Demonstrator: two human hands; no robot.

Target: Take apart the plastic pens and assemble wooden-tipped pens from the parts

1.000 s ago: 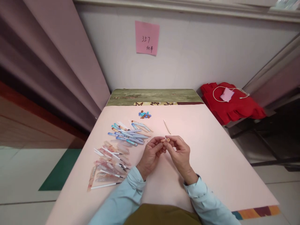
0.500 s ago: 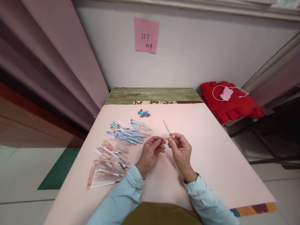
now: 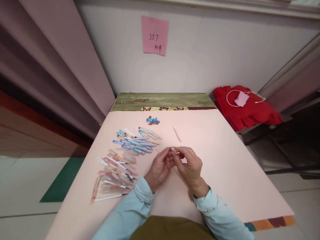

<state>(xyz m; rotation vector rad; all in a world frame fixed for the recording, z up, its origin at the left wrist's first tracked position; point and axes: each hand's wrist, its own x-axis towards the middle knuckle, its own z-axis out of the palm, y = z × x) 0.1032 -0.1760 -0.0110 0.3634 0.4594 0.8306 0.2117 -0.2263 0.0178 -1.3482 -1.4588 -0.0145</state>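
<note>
My left hand and my right hand meet over the middle of the pink table, fingertips pinched together on a small orange-tan pen part. Which hand carries the piece cannot be made out; both touch it. A thin white refill lies on the table just beyond my hands. To the left lies a heap of blue pen barrels, and nearer me a pile of clear pink pen pieces.
A small cluster of blue and brown caps sits near the table's far edge. A green patterned surface extends behind. A red bag with a white cord rests at the right. A pink note hangs on the wall.
Half a second ago my hands were slightly apart, the right one holding the small piece up; now they have come together again with the piece pinched between both.
</note>
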